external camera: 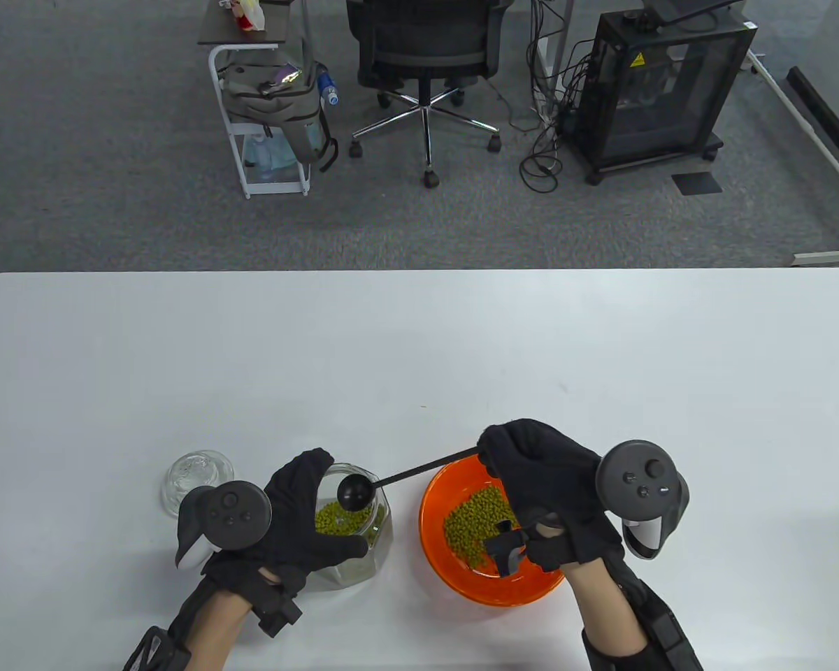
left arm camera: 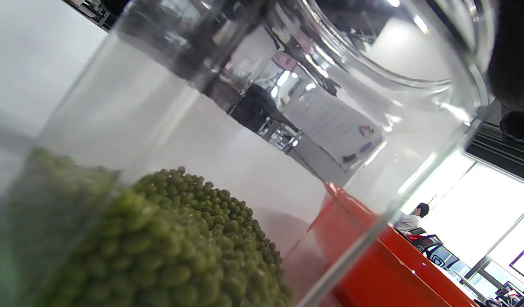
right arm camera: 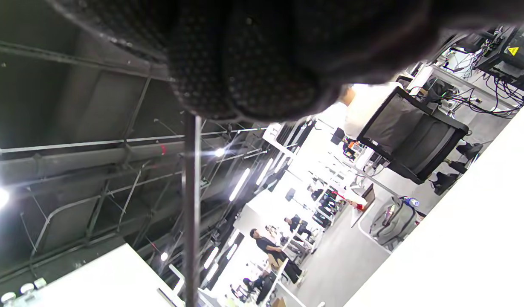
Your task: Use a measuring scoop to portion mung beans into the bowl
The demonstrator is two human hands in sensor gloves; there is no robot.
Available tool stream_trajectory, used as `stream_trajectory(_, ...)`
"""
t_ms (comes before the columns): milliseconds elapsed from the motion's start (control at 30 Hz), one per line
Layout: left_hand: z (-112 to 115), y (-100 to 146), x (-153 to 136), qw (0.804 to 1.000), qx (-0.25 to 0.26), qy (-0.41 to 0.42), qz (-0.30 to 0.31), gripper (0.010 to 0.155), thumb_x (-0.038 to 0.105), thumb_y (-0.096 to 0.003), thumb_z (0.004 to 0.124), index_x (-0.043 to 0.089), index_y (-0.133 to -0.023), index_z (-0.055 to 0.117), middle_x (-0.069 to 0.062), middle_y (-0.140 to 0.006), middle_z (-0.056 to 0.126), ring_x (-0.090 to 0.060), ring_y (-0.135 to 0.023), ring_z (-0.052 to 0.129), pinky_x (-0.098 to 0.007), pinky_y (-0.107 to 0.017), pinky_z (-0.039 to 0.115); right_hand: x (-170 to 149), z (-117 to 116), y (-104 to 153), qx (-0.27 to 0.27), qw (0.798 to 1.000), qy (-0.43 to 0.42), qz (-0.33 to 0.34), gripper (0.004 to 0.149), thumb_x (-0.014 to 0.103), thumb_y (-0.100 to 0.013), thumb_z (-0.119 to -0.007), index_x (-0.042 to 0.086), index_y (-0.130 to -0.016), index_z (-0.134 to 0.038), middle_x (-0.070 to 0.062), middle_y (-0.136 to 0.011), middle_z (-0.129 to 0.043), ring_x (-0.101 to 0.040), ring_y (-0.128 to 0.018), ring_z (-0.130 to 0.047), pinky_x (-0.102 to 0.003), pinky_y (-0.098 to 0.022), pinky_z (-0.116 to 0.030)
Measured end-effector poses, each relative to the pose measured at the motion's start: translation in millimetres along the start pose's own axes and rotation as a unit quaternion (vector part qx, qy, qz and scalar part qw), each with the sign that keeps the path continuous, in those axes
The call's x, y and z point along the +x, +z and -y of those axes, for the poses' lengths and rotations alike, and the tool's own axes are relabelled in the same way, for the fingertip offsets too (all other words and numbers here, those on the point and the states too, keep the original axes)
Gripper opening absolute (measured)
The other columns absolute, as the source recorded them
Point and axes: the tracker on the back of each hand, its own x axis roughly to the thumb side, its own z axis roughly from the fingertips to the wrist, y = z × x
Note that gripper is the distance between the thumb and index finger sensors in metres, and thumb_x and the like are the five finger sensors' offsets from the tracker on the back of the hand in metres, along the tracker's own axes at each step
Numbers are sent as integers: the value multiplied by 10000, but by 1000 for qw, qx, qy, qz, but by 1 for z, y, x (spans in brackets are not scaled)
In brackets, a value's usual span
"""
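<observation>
A clear glass jar (external camera: 353, 538) holding green mung beans (external camera: 341, 519) stands at the table's front left; my left hand (external camera: 300, 521) is curled round its side. In the left wrist view the jar wall (left arm camera: 287, 106) and its beans (left arm camera: 168, 247) fill the frame. My right hand (external camera: 531, 465) grips the handle end of a black measuring scoop (external camera: 355, 491), whose cup hangs over the jar mouth. The scoop's handle (right arm camera: 190, 204) runs down the right wrist view under my gloved fingers (right arm camera: 253, 55). An orange bowl (external camera: 454, 580) with beans (external camera: 472, 524) sits under my right hand.
The jar's glass lid (external camera: 194, 477) lies just left of my left hand. Beyond the table's far edge stand an office chair (external camera: 426, 49), a white cart with a bag (external camera: 269, 105) and a black cabinet (external camera: 661, 91).
</observation>
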Motion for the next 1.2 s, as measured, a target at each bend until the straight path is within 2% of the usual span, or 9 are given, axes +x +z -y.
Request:
stream_trajectory(233,0,0,0,1000,-1,0,0,1264,847,-380,896,7,-1101,285,-305,-1141,377,-596,-1025,529,-710,-725,541,24,-33,-5,19,996,82,37,427,464,-477,-817,88,-569,-999,-115,-442,-1036,-246,-264,-979,-404,-236,-855)
stream_trajectory(400,0,0,0,1000,-1,0,0,1263,846,-381,896,9,-1101,284,-305,-1141,377,-596,-1026,528,-711,-724,542,40,-61,-6,24,983,165,80,427,467,-475,-817,94,-573,-999,-110,-447,-1037,-244,-269,-981,-403,-241,-857)
stream_trajectory(667,0,0,0,1000,-1,0,0,1263,846,-380,897,6,-1101,287,-307,-1140,376,-597,-1025,529,-712,-724,542,49,-97,-2,46,964,235,114,427,466,-473,-820,92,-579,-999,-115,-457,-1036,-251,-280,-980,-409,-252,-853)
stream_trajectory(800,0,0,0,1000,-1,-1,0,1262,846,-381,896,7,-1100,287,-305,-1140,378,-595,-1026,530,-711,-724,542,57,-113,4,44,943,290,157,428,471,-470,-824,98,-580,-1002,-111,-461,-1037,-249,-286,-981,-407,-259,-855)
stream_trajectory(967,0,0,-1,1000,-1,-1,1,1264,845,-380,897,6,-1101,285,-307,-1140,376,-596,-1025,529,-712,-724,541,62,-136,15,42,905,358,228,426,480,-462,-827,111,-574,-1008,-99,-459,-1041,-242,-287,-985,-403,-265,-858)
stream_trajectory(1067,0,0,-1,1000,-1,-1,1,1264,845,-380,897,5,-1101,286,-307,-1140,377,-598,-1025,529,-711,-725,542,58,-147,20,54,894,370,246,425,482,-459,-828,115,-573,-1009,-97,-461,-1042,-241,-292,-985,-402,-268,-859)
stream_trajectory(1167,0,0,-1,1000,-1,-1,1,1265,846,-379,897,6,-1100,286,-306,-1140,377,-597,-1025,529,-711,-725,541,50,-153,23,59,895,363,252,424,479,-460,-821,116,-577,-1007,-93,-462,-1044,-238,-289,-990,-398,-266,-863)
stream_trajectory(1200,0,0,-1,1000,-1,-1,1,1262,846,-381,896,7,-1100,285,-305,-1141,378,-597,-1025,529,-712,-724,542,45,-152,22,56,908,337,243,423,474,-463,-817,113,-579,-1004,-96,-462,-1044,-238,-290,-989,-398,-266,-863)
